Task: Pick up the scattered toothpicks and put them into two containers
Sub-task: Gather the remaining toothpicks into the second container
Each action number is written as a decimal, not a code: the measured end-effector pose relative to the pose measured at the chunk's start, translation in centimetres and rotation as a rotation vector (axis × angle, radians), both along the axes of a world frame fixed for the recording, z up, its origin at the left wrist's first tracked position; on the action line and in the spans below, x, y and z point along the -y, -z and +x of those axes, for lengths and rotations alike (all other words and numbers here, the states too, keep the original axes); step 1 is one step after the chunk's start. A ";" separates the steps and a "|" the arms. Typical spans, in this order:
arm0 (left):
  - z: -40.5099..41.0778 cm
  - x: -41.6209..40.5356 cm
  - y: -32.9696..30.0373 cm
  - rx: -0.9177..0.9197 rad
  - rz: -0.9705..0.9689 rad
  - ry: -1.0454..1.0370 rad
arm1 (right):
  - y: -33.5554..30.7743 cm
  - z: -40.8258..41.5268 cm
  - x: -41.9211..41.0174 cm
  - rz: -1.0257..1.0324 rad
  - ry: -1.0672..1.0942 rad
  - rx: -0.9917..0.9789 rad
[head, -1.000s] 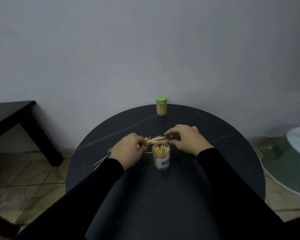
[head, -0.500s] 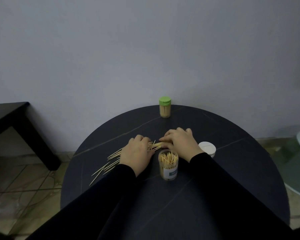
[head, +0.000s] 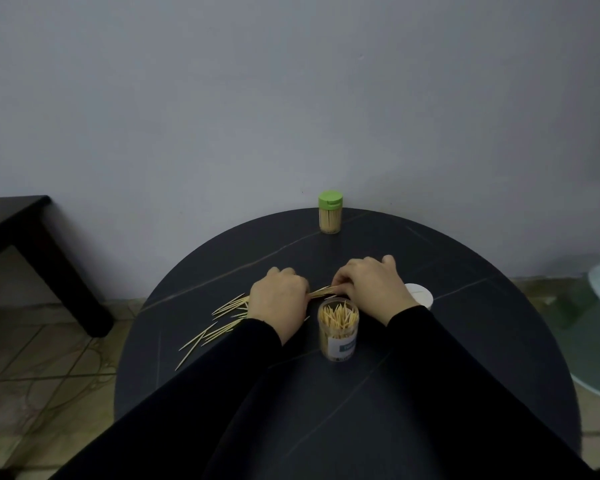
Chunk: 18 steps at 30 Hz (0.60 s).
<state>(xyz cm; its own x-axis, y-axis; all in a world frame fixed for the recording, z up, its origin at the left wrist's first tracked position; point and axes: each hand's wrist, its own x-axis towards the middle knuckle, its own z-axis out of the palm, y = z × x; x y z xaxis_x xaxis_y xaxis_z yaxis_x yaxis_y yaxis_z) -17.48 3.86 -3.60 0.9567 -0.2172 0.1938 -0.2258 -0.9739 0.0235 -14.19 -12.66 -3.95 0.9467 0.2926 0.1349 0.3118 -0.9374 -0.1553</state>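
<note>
Two hands work mid-frame: my left hand point(head: 278, 299) and right hand point(head: 371, 285) both curl their fingers around one bundle of toothpicks point(head: 321, 292). Loose toothpicks point(head: 219, 320) fan left on the desk point(head: 430, 393); the open container point(head: 338, 328) stands below, the green-lidded container point(head: 330, 216) above.

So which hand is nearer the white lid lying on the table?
The right hand. It sits just left of the white lid, its wrist nearly against it. The left hand is farther left, beyond the open toothpick jar, by the scattered toothpicks.
</note>
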 end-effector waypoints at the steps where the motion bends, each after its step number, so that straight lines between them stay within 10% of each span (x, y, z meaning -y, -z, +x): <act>1: 0.0 -0.1 -0.1 -0.005 -0.009 -0.005 | -0.1 0.0 0.1 -0.006 0.006 -0.019; 18: -0.5 -1.2 -0.6 0.035 -0.145 0.005 | -1.4 -1.4 1.4 0.214 0.048 -0.019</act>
